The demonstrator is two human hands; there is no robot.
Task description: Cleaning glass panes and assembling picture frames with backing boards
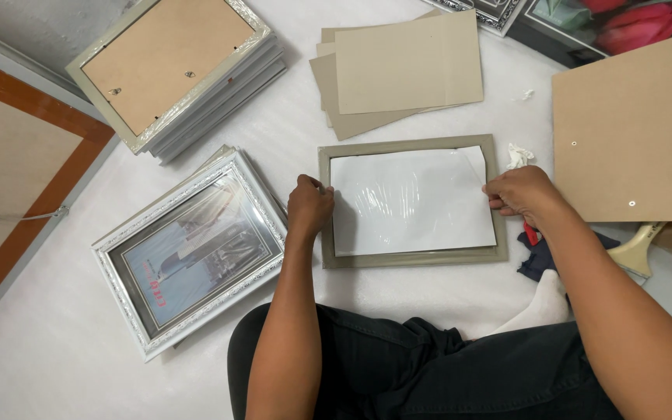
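Note:
A grey-green picture frame (411, 260) lies face down on the white floor covering in front of my crossed legs. A glossy white sheet (410, 201) rests inside it. My left hand (309, 206) pinches the sheet's left edge at the frame's left rail. My right hand (521, 191) grips the sheet's right edge near its upper right corner. Both hands hold the sheet flat in the frame's recess.
A stack of silver frames with a picture (188, 249) lies to the left. Another stack, backs up (173, 74), sits at the upper left. Grey cardboard sheets (398, 66) lie beyond the frame. A brown backing board (635, 128) and a brush (638, 249) are on the right.

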